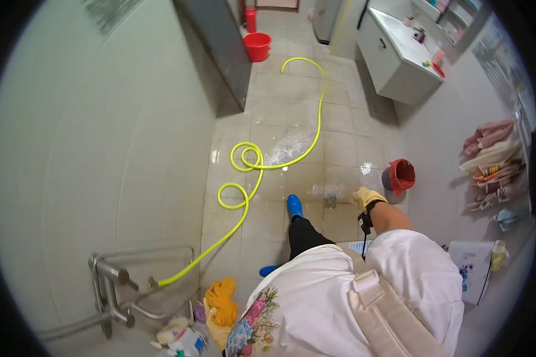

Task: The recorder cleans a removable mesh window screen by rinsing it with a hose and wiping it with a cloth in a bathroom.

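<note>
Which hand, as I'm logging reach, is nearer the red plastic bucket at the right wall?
Right. The yellow-gloved right hand stretches close to the red plastic bucket; the left hand sits back beside the orange cloth.

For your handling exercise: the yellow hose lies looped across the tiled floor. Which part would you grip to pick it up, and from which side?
Probably grip the yellow hose where its two loops meet, coming from above. It lies flat on the floor, so the fingers can close round the thin round tube there. The right hand, gloved yellow, is nearest.

White box w/ blue print (474, 266) by right wall — white-blue cleaner bottles (184, 340), bottom left near taps.
</note>
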### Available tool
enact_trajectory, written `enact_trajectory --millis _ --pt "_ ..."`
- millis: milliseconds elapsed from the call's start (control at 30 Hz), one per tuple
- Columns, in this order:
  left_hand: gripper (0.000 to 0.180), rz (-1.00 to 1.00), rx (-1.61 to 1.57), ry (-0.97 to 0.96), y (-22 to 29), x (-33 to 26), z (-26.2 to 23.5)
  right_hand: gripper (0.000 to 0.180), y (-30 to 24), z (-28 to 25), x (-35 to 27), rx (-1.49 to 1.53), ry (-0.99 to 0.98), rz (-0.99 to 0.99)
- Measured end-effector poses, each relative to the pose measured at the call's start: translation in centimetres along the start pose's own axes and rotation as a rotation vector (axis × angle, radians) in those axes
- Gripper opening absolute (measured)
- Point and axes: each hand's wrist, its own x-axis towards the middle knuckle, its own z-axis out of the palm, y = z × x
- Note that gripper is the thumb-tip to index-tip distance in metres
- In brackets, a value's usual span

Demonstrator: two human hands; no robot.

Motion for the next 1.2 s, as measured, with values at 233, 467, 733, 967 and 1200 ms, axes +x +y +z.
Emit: enact_trajectory --millis 233,467,733,967,1200 --pt "0.056 -0.061 0.166 -0.091 -0.4 11.0 12.8 0.035 1.6 -3.2 0.0 0.604 -0.006 0.268" --pt "0.055 -0.115 0.274 -0.188 -1.7 21.3 27.9 0.039 12.0 -11.2 2.8 0.840 0.220 0.212" --pt "0.054 -0.171 0.371 -0.348 -5.7 32.6 45.7 0.039 21.5 -27.7 8.4 0.627 0.446 0.152" --pt "0.048 -0.375 0.224 -0.372 -11.6 43.7 58.0 0.037 28.4 -33.5 14.2 0.727 0.526 0.207" --pt "0.056 -0.368 0.226 -0.430 -17.1 52.2 73.1 0.036 36.4 -39.7 14.4 0.717 0.250 0.361"
